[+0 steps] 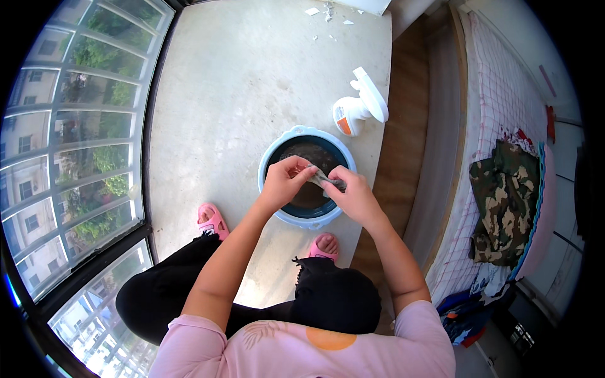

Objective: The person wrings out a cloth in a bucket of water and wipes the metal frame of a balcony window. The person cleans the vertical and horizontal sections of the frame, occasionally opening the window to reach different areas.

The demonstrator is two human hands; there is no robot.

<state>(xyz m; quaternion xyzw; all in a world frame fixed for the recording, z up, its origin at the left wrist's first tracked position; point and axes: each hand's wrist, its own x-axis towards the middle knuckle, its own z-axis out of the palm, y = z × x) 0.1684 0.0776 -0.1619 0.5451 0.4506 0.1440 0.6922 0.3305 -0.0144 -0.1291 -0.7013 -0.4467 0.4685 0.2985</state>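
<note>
Your left hand (pixel 287 181) is closed in a pinch, thumb against fingers, on one end of a small, crumpled grey piece of cloth (pixel 319 179). Your right hand (pixel 350 196) grips the other end between its thumb and fingers, so the cloth is stretched across the short gap between your two hands. Which fingertips press on it underneath, you cannot tell from here.

Directly below both hands sits a round plastic basin with a pale-blue scalloped rim (pixel 309 220) and a dark inside; the cloth is above its opening. Murky brown water (pixel 309 150) shows just past your fingers.

Beyond your right hand, near the basin but apart from it, a white plastic spray bottle with an orange label patch (pixel 350 120) stands on the pale grey smooth floor (pixel 220 94). Much farther out ahead of your hands, small white flakes (pixel 329 12) are scattered on that floor.

On the near side of your hands are your pink open-toed sandals (pixel 217 222) and black trousers (pixel 337 296). Well off to the left of your left hand is a tall window with white bars (pixel 94 126). Well to the right of your right hand, a brown-and-green camouflage garment (pixel 507 201) lies on a white cover with red checks (pixel 498 75).
</note>
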